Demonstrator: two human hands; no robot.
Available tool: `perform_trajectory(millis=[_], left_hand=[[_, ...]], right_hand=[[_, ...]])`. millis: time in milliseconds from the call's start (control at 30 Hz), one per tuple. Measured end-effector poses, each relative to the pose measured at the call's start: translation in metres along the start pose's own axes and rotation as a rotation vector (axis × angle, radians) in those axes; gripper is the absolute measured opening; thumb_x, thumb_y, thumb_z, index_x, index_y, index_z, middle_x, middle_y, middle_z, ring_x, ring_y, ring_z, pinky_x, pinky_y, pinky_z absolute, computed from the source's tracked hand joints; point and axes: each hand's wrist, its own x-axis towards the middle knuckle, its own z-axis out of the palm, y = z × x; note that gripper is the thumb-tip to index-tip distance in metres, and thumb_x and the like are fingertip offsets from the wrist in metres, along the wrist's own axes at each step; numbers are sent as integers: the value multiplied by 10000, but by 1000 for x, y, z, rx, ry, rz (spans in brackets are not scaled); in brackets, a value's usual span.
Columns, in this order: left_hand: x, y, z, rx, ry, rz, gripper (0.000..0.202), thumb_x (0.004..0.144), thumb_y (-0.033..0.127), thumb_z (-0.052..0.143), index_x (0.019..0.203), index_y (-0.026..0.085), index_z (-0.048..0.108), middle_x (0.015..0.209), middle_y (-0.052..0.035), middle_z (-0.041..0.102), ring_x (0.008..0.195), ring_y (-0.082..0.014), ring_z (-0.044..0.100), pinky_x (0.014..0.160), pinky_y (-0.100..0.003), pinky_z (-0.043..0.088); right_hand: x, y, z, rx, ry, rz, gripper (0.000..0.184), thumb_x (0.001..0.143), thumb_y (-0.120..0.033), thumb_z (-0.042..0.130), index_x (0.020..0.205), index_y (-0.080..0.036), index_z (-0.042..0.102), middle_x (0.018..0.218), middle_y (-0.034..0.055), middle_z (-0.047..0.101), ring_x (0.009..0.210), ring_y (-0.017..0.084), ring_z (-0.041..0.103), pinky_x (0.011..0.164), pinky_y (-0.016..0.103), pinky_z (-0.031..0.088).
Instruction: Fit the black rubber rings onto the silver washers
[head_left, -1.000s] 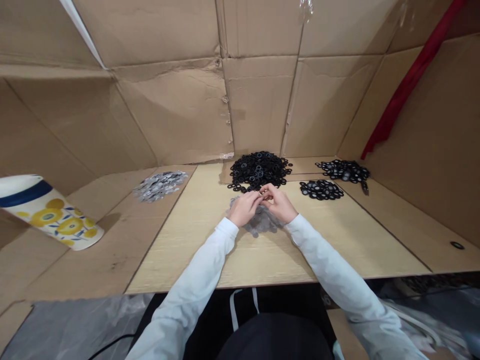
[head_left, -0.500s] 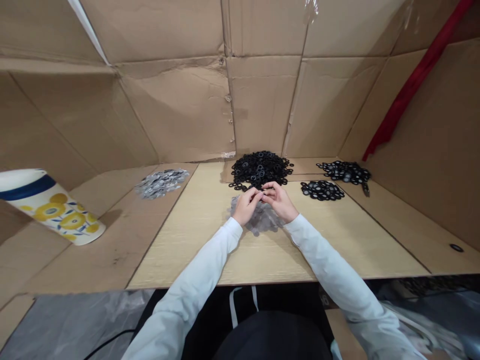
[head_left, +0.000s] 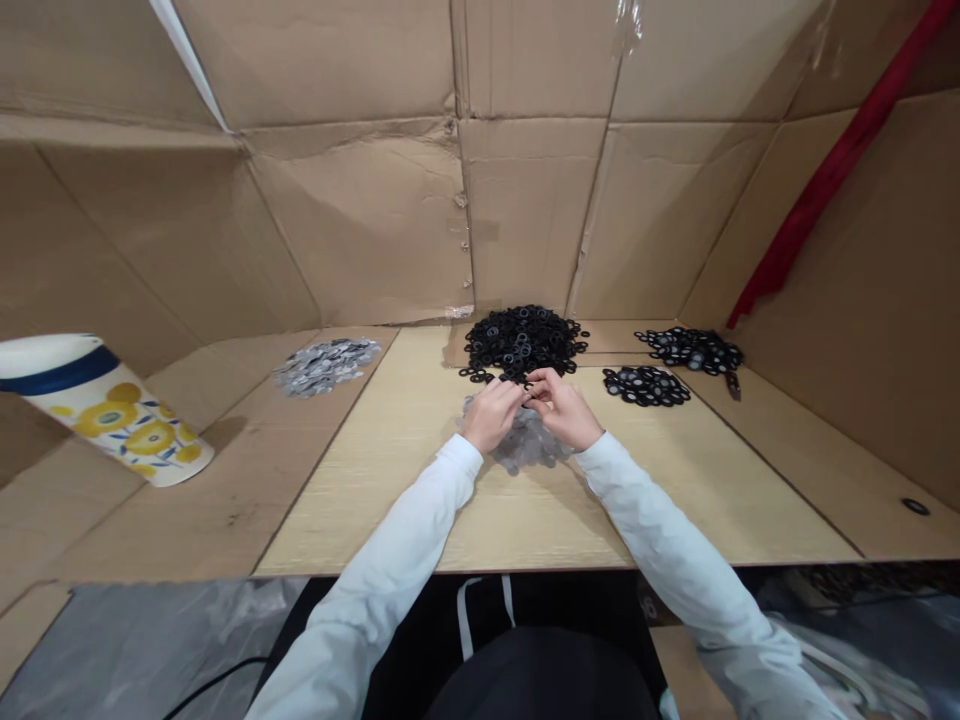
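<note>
My left hand [head_left: 493,414] and my right hand [head_left: 565,407] meet at the fingertips above a pile of clear, thin discs [head_left: 525,452]. The fingers of both are closed in a pinch. Whatever they hold between them is too small and too hidden to make out; a dark bit shows at the fingertips. Just behind the hands rises a large heap of black rings [head_left: 521,338]. To the right of them lies a smaller pile of black rings with pale centres [head_left: 646,386].
Another pile of black rings with pale centres [head_left: 697,350] lies at the back right. Silvery discs [head_left: 326,366] are heaped on the left. A flowered cup [head_left: 142,430] leans at far left. One black ring [head_left: 915,507] lies far right. Cardboard walls [head_left: 360,220] enclose the board.
The fingertips have shifted slightly against each other, and the left fingers are more drawn over the meeting point. The view has tilted a little; the piles look unchanged.
</note>
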Motion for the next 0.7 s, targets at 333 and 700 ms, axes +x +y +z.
perform_trajectory(millis=[333, 700], left_hand=[[1, 9, 3, -256, 76, -260, 229, 896, 302, 379, 803, 179, 548, 787, -29, 588, 768, -135, 538, 722, -252, 404], [3, 14, 4, -323, -22, -352, 237, 895, 281, 371, 708, 185, 482, 688, -2, 503, 740, -139, 479, 702, -259, 373]], right_hand=[[4, 11, 9, 526, 98, 174, 474, 620, -286, 663, 1019, -234, 412, 723, -32, 579, 725, 148, 592, 763, 339, 482], [1, 12, 8, 498, 9, 202, 437, 592, -288, 671, 949, -231, 426, 644, -63, 557, 644, 132, 579, 708, 327, 485]])
